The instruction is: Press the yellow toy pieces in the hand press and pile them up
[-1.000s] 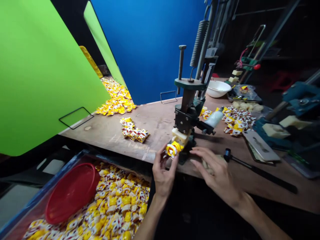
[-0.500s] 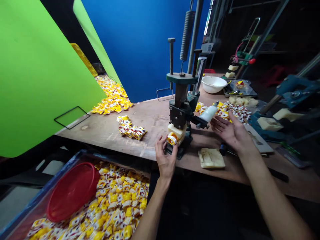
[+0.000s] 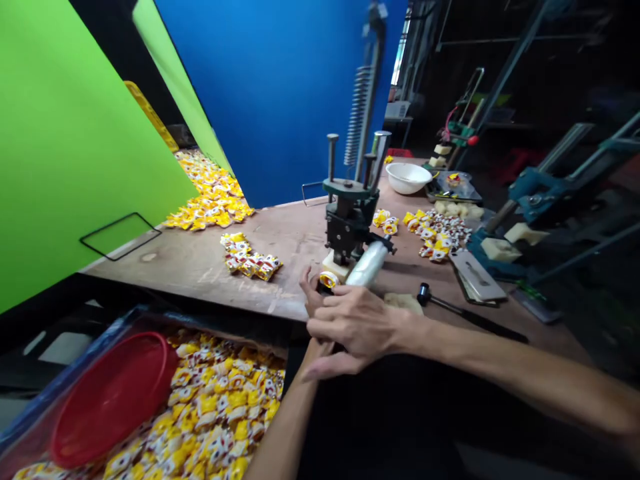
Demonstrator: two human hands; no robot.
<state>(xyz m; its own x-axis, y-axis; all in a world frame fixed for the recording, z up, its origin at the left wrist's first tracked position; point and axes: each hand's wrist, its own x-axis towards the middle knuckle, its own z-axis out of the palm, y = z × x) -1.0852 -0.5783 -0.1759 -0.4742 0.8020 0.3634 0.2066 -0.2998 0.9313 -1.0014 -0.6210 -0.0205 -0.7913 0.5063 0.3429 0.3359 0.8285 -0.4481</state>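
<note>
A small yellow-and-white plastic piece [image 3: 329, 280] sits against a cream block [image 3: 336, 265] under the hand press [image 3: 345, 227]. My left hand [image 3: 313, 299] is just left of that piece, its visible fingers stretched and slightly apart; the rest hides behind my other hand. Across it, palm down, my right hand [image 3: 357, 327] is on the end of the press handle [image 3: 369, 263], which is wrapped in white plastic. The handle's end disappears beneath my knuckles. The press ram is low, its plunger meeting the cream block.
A row of yellow-white pieces [image 3: 250, 260] lies left on the table. Below stands a bin of such pieces [image 3: 225, 393] with a red basin [image 3: 115, 400]. To the right are a mallet [image 3: 467, 313], a flat pale block [image 3: 405, 303], a white bowl [image 3: 407, 179] and another press [image 3: 540, 190].
My right hand has moved left onto the handle, which has swung down toward me. The press ram has lowered and its spring has stretched. My left fingers have loosened from the yellow-white piece.
</note>
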